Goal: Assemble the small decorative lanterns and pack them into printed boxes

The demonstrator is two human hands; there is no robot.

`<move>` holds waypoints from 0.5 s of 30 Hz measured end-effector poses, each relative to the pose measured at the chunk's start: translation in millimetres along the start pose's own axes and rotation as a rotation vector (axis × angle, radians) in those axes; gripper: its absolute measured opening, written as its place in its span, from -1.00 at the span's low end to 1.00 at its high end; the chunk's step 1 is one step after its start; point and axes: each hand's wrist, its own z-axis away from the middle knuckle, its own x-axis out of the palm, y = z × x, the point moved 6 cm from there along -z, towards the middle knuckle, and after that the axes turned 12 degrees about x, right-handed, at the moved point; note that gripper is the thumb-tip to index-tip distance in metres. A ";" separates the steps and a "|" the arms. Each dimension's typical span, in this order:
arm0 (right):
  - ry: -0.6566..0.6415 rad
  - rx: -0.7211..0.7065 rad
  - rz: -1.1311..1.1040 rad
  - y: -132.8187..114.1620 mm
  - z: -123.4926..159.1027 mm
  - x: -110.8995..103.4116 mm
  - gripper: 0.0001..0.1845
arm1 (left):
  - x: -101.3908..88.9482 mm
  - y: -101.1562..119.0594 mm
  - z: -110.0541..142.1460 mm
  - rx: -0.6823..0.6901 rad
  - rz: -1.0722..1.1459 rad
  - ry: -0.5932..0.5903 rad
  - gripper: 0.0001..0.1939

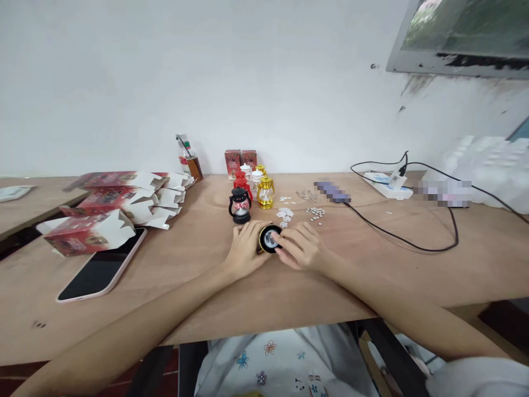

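Observation:
My left hand [247, 248] is closed around a small lantern [264, 249] with a gold edge, its round black base facing up toward me. In the middle of that base is a pale round recess with grey metallic bits. My right hand [303, 247] has its fingers bent together, the fingertips pressed at the recess; whatever they may pinch is too small to make out. Just beyond my left hand stands a black lantern [240, 207]. Behind it are a red lantern [243, 184], a gold lantern [265, 194] and several white and gold ones.
White tabs [285, 214], small round discs [316, 212] and thin metal pieces [308, 195] lie beyond my hands. Open red boxes [88, 234] and a phone [103, 267] are at left. A black cable [397, 240] and power strip [388, 186] sit at right.

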 end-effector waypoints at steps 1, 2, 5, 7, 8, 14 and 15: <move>-0.005 -0.021 0.023 0.1 0.9 0.7 -0.76 | 0.4 -0.1 0.1 0.005 -0.002 0.000 -0.52; -0.007 -0.035 0.038 0.3 1.5 1.2 -0.74 | 0.8 0.0 0.1 0.013 -0.002 -0.001 -0.52; -0.007 -0.062 0.062 0.5 2.9 1.8 -0.70 | 1.1 0.6 0.2 0.035 -0.002 0.007 -0.53; -0.030 -0.051 0.067 1.7 3.4 3.6 -0.68 | 0.5 0.6 0.0 0.033 0.000 0.013 -0.54; -0.046 -0.035 0.057 2.9 3.5 4.6 -0.66 | 0.1 0.5 -0.1 0.026 0.002 0.014 -0.55; -0.093 -0.039 0.024 3.9 5.1 9.9 -0.62 | -1.3 -0.2 -0.1 -0.017 0.009 0.004 -0.58; -0.102 -0.035 0.032 4.0 5.5 10.9 -0.62 | -1.5 -0.3 0.0 -0.019 0.007 0.006 -0.58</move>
